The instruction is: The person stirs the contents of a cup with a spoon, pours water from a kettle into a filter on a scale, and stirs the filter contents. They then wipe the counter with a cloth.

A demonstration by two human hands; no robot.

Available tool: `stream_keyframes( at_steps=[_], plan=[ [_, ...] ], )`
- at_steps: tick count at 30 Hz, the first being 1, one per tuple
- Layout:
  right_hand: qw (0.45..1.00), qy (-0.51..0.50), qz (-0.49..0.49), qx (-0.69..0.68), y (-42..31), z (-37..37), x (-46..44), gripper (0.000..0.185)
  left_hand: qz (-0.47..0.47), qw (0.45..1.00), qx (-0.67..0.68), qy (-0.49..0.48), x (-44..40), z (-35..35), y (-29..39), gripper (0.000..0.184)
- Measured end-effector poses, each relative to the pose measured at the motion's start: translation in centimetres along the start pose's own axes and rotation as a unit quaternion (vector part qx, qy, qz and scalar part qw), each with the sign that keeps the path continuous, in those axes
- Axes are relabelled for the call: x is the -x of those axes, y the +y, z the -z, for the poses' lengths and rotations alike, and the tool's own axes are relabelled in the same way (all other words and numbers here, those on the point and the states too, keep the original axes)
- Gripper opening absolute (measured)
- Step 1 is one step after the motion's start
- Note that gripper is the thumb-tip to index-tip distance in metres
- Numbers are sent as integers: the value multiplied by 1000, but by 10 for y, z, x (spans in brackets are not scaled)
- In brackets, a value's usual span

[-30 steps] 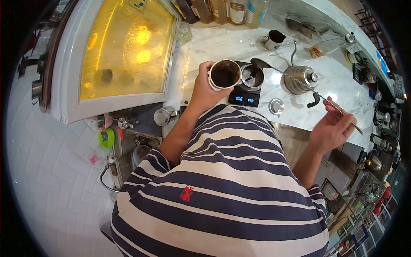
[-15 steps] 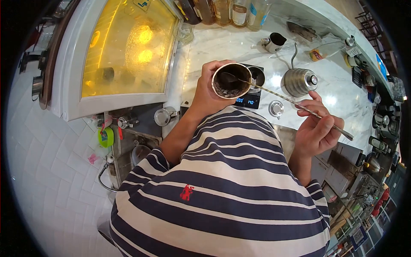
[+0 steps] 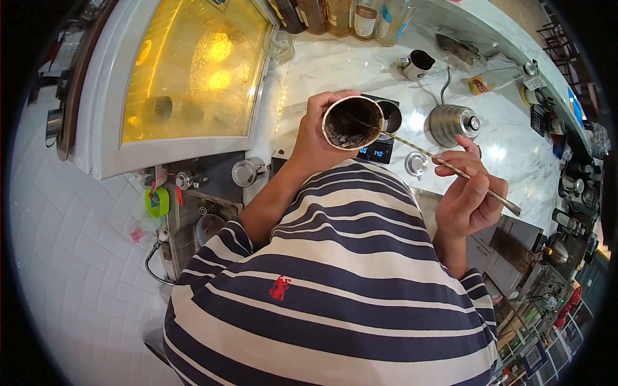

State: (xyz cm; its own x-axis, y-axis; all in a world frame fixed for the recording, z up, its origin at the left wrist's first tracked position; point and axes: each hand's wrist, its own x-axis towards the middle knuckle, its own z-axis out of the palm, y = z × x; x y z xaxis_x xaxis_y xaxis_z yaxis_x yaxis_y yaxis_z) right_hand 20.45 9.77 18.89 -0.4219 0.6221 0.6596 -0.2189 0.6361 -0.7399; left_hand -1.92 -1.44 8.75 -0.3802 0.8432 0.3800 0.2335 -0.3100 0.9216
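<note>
My left hand (image 3: 314,141) is wrapping the side of a paper cup (image 3: 368,110), fingers curled around it, and the cup is tilting so that its mouth is facing up toward me. My right hand (image 3: 472,196), right of the cup, is pinching the twisted handle of a bar spoon (image 3: 415,147) between thumb and fingers. The spoon is crossing the cup's right rim and running in over dark, clumpy contents; I'm not able to tell whether the shaft is touching that rim.

The cup is overlapping a black digital scale (image 3: 375,152) just to its right, partly covering the display, where 14.0 is showing. A metal cup (image 3: 391,117) is sitting on that scale, half hidden by the paper cup's edge. A small round steel piece (image 3: 416,163) is lying to the cup's lower right, under the spoon's line. Farther right of the cup, a gooseneck kettle (image 3: 452,125) is bounding my right hand's room on the far side.

Left of the cup, a strip of marble counter (image 3: 296,96) is separating it from the white-framed, yellow-lit case (image 3: 254,109). Beyond the cup, more marble is stretching to a row of bottles (image 3: 364,19), with a steel pitcher (image 3: 421,63) standing to their right. On the cup's near side, my striped shirt (image 3: 335,212) is coming close, leaving little room.
</note>
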Motion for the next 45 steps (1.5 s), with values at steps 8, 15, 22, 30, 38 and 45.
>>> stream_keyframes(
  at_steps=[8, 15, 22, 30, 38, 45],
  plan=[
    [999, -21, 15, 18, -3, -1, -3, 18, -4, 1000, -10, -15, -1, 0, -4, 92],
    [998, -41, 29, 27, -6, 0, -7, 26, -31, 999, -27, -21, -4, 4, -6, 91],
    [998, -55, 19, 23, -10, 1, -10, 34, -55, 998, -32, -1, -7, 5, -8, 94],
    [995, -91, 34, 1, -10, -2, -12, 33, -71, 996, -56, 6, -5, 6, -10, 93],
    [995, -72, 48, -41, -2, -14, -11, 29, -45, 999, -17, 10, 1, 4, -14, 94],
    [994, -92, 13, -49, -10, -16, -14, 27, -46, 999, -10, 18, 1, 4, -16, 104]
  ],
)
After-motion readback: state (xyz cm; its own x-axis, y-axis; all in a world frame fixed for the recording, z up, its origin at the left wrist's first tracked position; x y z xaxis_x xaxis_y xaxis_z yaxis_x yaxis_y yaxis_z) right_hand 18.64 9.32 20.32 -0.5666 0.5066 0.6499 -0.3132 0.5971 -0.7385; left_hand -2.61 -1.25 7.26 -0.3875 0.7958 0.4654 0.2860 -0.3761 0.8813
